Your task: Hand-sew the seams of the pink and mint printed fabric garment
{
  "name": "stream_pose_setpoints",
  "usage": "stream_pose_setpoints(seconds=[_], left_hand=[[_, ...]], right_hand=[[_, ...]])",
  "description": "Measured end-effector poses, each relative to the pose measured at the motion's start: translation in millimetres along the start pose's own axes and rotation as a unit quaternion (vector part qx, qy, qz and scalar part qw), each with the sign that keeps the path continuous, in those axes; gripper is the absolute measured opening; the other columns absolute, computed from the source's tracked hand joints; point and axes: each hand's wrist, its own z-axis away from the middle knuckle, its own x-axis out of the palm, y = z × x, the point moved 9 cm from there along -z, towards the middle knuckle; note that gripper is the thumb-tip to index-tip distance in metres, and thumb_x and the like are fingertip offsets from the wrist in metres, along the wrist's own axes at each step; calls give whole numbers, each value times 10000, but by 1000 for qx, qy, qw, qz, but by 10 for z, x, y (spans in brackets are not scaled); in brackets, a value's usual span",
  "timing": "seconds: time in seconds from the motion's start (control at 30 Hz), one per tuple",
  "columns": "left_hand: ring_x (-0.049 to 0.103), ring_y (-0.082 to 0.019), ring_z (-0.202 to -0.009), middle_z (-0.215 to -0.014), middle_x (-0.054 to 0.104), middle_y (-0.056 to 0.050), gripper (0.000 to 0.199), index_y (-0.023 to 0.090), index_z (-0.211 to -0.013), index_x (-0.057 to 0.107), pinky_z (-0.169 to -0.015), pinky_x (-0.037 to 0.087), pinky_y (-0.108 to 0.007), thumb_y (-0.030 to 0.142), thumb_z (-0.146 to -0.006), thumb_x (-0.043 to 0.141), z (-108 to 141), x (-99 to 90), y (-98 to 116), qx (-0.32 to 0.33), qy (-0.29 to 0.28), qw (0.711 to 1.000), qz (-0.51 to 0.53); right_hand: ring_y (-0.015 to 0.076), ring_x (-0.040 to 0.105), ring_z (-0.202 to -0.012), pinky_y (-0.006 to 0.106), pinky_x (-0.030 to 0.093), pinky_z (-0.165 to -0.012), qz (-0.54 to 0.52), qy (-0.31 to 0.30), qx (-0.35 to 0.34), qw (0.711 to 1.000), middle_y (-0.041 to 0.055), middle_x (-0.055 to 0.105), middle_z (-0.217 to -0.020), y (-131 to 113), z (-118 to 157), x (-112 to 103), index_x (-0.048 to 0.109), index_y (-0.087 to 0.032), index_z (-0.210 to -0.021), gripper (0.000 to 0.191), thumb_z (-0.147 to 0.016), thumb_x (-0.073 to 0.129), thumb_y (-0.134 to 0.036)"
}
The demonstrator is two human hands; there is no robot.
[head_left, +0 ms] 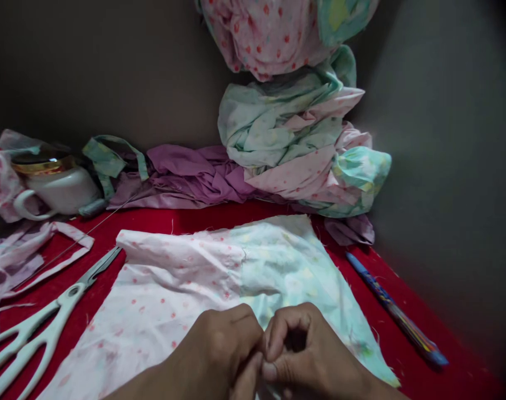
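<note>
Two joined pieces of fabric lie spread in front of me: a pink dotted piece on the left and a mint-green patterned piece on the right, meeting along a seam. Over the lower middle of the cloth, my left hand and my right hand come together, fingertips touching. Both are closed in a pinch. What sits between the fingers is too small or hidden to make out. White-handled scissors rest at the left, blades slightly apart, the tips near the pink piece.
A red cloth covers the surface. On the right lies a blue pen. A white lidded mug, purple fabric and a tall heap of bundled cloth stand along the back wall. Fabric strips and a thin needle-like rod lie left.
</note>
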Motion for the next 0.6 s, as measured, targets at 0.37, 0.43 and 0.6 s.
stream_pose_setpoints(seconds=[0.37, 0.43, 0.6], left_hand=[[498, -85, -473, -562, 525, -1, 171, 163, -603, 499, -419, 345, -173, 58, -720, 432, -9, 10, -35, 59, 76, 995, 11], [480, -87, -458, -543, 498, 4, 184, 172, -597, 479, -391, 320, -178, 56, -725, 417, 13, 6, -14, 98, 102, 990, 13], [471, -103, -468, -569, 479, -3, 176, 178, -644, 484, -372, 317, -186, 57, -737, 398, 56, 42, -13, 146, 118, 982, 8]], right_hand=[[91, 559, -407, 167, 425, -399, 12, 13, 5, 1000, 28, 631, -555, -104, -20, -12, 576, -85, -562, 267, -442, 815, -102], [98, 559, -398, 182, 435, -401, -1, 19, 22, 1000, 27, 626, -533, -67, -23, -25, 562, -90, -563, 288, -438, 818, -128], [104, 560, -388, 190, 443, -408, -47, 9, 45, 998, 31, 614, -459, -2, -25, -9, 549, -97, -579, 304, -450, 815, -167]])
